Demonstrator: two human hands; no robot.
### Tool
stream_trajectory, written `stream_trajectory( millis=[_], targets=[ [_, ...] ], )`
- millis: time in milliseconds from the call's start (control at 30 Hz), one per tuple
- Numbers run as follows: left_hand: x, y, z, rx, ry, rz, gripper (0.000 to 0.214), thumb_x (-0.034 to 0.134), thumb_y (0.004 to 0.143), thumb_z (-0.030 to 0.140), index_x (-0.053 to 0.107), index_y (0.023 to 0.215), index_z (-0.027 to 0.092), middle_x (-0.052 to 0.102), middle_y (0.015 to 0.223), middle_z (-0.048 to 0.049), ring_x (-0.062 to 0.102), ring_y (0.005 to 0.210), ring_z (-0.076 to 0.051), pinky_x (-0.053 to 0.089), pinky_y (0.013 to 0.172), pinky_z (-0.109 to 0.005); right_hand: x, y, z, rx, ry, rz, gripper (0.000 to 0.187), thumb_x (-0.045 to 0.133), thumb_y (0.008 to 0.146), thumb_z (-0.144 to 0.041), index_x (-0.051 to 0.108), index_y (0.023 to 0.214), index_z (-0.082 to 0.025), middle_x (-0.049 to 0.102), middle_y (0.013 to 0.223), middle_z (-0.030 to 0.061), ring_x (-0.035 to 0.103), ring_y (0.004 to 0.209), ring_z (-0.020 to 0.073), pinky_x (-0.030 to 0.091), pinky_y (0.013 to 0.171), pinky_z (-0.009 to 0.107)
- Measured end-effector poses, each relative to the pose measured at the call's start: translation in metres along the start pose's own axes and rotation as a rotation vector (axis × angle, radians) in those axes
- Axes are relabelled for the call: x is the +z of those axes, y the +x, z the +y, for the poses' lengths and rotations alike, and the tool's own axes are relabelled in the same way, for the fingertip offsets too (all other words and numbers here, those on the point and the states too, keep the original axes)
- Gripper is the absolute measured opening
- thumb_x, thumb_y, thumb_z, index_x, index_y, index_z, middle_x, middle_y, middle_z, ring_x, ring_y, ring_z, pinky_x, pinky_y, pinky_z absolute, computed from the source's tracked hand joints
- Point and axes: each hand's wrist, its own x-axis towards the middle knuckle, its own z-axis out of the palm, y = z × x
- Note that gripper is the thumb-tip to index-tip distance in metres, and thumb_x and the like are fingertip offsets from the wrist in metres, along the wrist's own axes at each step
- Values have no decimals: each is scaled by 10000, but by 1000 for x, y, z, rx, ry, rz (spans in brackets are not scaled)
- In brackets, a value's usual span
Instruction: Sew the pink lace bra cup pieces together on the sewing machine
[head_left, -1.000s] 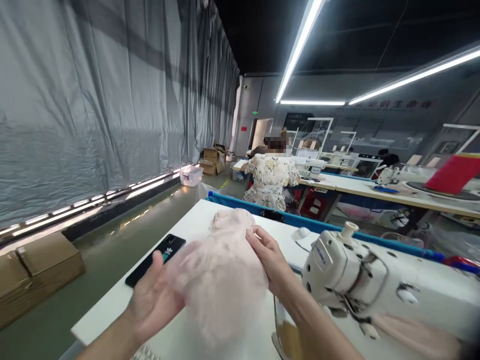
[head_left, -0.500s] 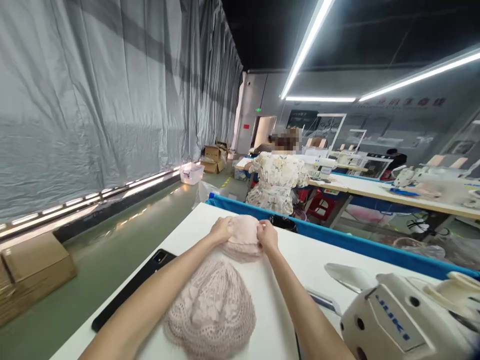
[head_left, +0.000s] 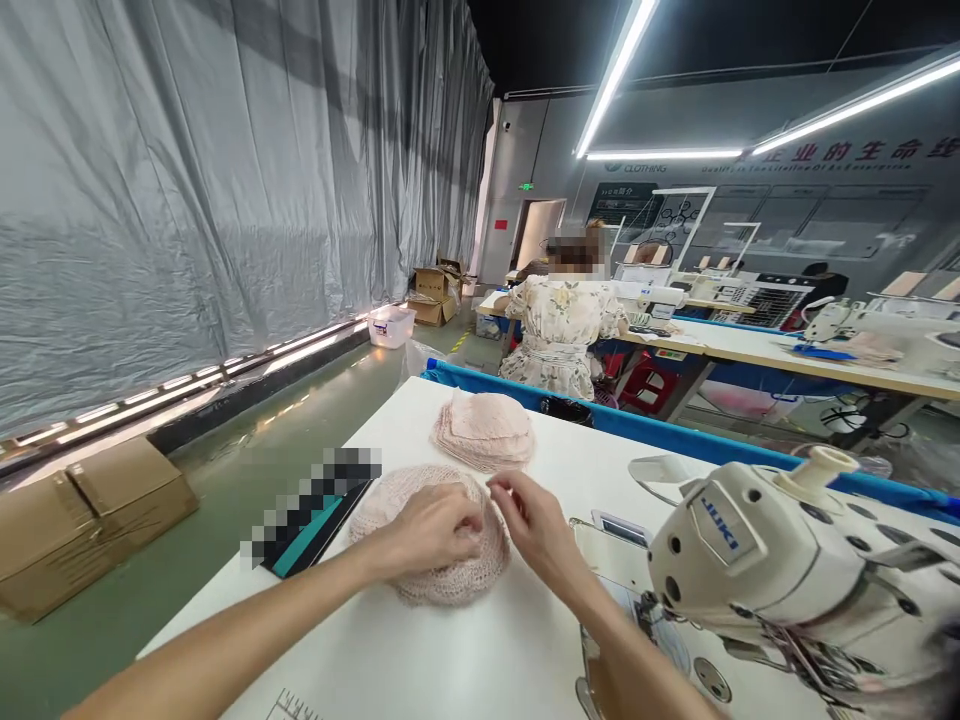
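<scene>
A pale pink knitted hat [head_left: 416,585] lies on the white sewing table [head_left: 450,665]. My left hand [head_left: 442,525] rests over its middle, fingers curled down into the knit; the fingertips are partly hidden. At the hat's right edge, my right hand [head_left: 532,515] has its fingers loosely bent and apart, with nothing visible between them. Just beyond the hat sits a stack of pale pink fabric pieces [head_left: 487,425], which neither hand touches.
A white sewing machine [head_left: 750,550] stands on the right. To the left lies a dark flat device [head_left: 322,530], partly blurred out. A blue cloth trough [head_left: 637,430] lines the far table edge. Cardboard boxes [head_left: 97,520] are on the floor; a co-worker [head_left: 562,330] sits ahead.
Both hands have left the pink fabric stack and come back toward me to the knitted hat. The camera view has shifted, showing more of the sewing machine.
</scene>
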Motion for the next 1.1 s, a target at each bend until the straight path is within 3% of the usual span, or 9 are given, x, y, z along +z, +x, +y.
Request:
stream_trajectory(
  millis=[200, 367, 567, 733, 833, 933, 1033, 1100],
  targets=[
    [10, -3, -1, -66, -132, 84, 92, 516, 691, 98, 538, 653, 179, 553, 724, -8, 521, 747, -185, 381, 706, -283, -12, -37, 2, -47, -31, -120, 194, 419, 924, -251, 599, 870, -207, 651, 776, 27, 562, 604, 148, 422, 542, 250],
    [9, -5, -13, -143, -438, 71, 98, 468, 805, 232, 542, 789, 171, 500, 568, 35, 486, 492, -120, 347, 481, -218, -11, -39, 1, -100, -65, -132, 227, 394, 936, -254, 604, 1021, -240, 646, 895, 40, 579, 617, 147, 420, 547, 249],
    [9, -4, -22, -216, -762, 103, 133, 629, 728, 270, 582, 738, 146, 483, 511, 53, 433, 450, -89, 280, 426, -192, 2, -33, -2, -130, -118, -37, 238, 409, 901, -226, 630, 989, -240, 611, 743, 16, 518, 494, 128, 326, 480, 231],
    [-4, -6, -20, -220, -1069, 220, 323, 758, 635, 384, 558, 727, 147, 489, 562, 58, 416, 478, -67, 298, 459, -181, 5, -19, -14, -211, -34, 81, 213, 397, 918, -189, 607, 933, -217, 635, 730, 23, 591, 611, 150, 404, 564, 231],
    [-12, -13, -6, -203, -1264, 298, 454, 822, 534, 431, 528, 741, 154, 520, 647, 43, 478, 544, -71, 397, 559, -198, -1, -16, -31, -276, 42, 151, 191, 394, 923, -163, 577, 951, -209, 617, 728, 20, 585, 619, 147, 429, 566, 227],
    [-12, -28, 22, -183, -1403, 312, 478, 845, 511, 398, 541, 793, 161, 553, 686, 26, 521, 578, -87, 438, 620, -225, -14, -23, -51, -347, 84, 214, 183, 407, 914, -161, 579, 939, -218, 575, 821, 42, 573, 694, 160, 444, 584, 241],
    [-3, -51, 61, -170, -1491, 252, 438, 834, 564, 387, 573, 833, 159, 575, 705, 5, 541, 602, -104, 438, 628, -231, -35, -41, -74, -417, 86, 249, 158, 440, 897, -166, 581, 926, -230, 525, 1079, 94, 541, 989, 226, 452, 802, 335],
    [6, -69, 88, -152, -1542, 188, 422, 765, 660, 493, 597, 848, 154, 579, 708, -16, 551, 621, -126, 433, 625, -242, -53, -58, -87, -407, 101, 171, 129, 441, 904, -174, 557, 922, -228, 514, 1156, 104, 505, 1070, 244, 419, 880, 372]
  ],
)
